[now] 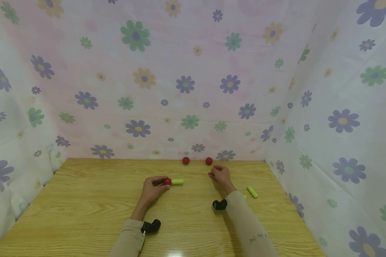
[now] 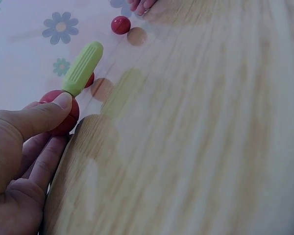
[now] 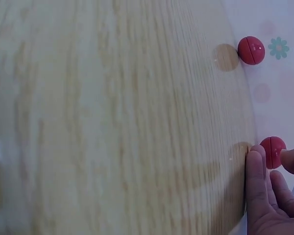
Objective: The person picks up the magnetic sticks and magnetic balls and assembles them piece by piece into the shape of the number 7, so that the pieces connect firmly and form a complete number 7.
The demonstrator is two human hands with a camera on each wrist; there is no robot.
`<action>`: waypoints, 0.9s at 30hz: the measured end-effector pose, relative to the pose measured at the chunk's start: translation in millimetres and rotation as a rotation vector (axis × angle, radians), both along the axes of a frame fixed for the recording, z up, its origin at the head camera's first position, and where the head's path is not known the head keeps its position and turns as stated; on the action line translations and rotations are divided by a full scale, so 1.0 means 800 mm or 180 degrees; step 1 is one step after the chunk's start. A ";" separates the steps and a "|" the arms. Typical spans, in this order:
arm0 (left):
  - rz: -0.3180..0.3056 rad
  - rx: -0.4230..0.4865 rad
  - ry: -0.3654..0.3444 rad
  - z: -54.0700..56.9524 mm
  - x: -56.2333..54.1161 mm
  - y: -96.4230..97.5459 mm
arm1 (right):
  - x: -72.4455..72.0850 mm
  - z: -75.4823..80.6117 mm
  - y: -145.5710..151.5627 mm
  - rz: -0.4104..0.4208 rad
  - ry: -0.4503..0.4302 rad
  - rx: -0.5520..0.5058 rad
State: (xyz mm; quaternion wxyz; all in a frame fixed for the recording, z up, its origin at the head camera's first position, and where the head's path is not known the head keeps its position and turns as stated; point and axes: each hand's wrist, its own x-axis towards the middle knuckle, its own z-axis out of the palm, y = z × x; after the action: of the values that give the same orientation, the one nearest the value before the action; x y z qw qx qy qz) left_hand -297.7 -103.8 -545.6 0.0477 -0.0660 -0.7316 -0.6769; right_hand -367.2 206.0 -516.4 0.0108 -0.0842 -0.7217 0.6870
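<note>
My left hand [image 1: 152,189] pinches a red ball [image 2: 63,120] between thumb and fingers. A short yellow-green ribbed stick [image 2: 84,66] juts from that ball, its far end pointing right in the head view. Near the table's back edge, my right hand [image 1: 221,175] is just in front of another red ball [image 1: 209,161]. In the right wrist view its thumb and fingers stand on either side of this ball [image 3: 273,152], but the head view shows a gap between fingertips and ball. A third red ball [image 1: 186,160] lies to the left along the back edge.
Two more yellow-green sticks lie right of centre: one stick [image 1: 252,192] in full view, the other stick [image 1: 245,197] mostly hidden by the right sleeve. The wooden table [image 1: 93,200] meets a flowered cloth [image 1: 167,117] at its back edge.
</note>
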 end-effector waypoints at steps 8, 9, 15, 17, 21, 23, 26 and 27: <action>-0.0004 0.0031 -0.0027 0.000 -0.001 -0.001 | -0.012 -0.003 0.004 0.0024 0.0116 0.0102; -0.0003 0.0034 -0.0030 -0.001 -0.001 -0.002 | -0.013 -0.004 0.005 0.0034 0.0112 0.0090; 0.0002 0.0049 0.0032 -0.002 -0.002 -0.001 | -0.017 -0.006 0.007 0.0100 0.0107 0.0018; 0.0005 0.0063 0.0042 -0.003 -0.002 0.000 | -0.018 -0.007 0.008 0.0116 0.0121 0.0024; 0.0011 0.0058 0.0011 -0.004 -0.003 0.000 | -0.021 -0.010 0.008 0.0123 0.0140 0.0053; -0.0003 0.0041 0.0022 -0.004 -0.003 -0.001 | -0.023 -0.010 0.007 0.0103 0.0151 0.0067; -0.0017 0.0051 0.0059 -0.004 -0.004 -0.002 | -0.026 -0.012 0.004 0.0083 0.0190 0.0053; -0.0015 0.0045 0.0073 -0.004 -0.004 -0.003 | -0.028 -0.013 0.003 0.0084 0.0202 0.0054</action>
State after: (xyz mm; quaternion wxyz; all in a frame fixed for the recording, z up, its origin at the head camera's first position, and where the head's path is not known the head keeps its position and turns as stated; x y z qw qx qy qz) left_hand -300.8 -106.3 -548.5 0.0550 -0.0751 -0.7260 -0.6814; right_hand -389.4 208.5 -526.8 0.0253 -0.0527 -0.7278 0.6833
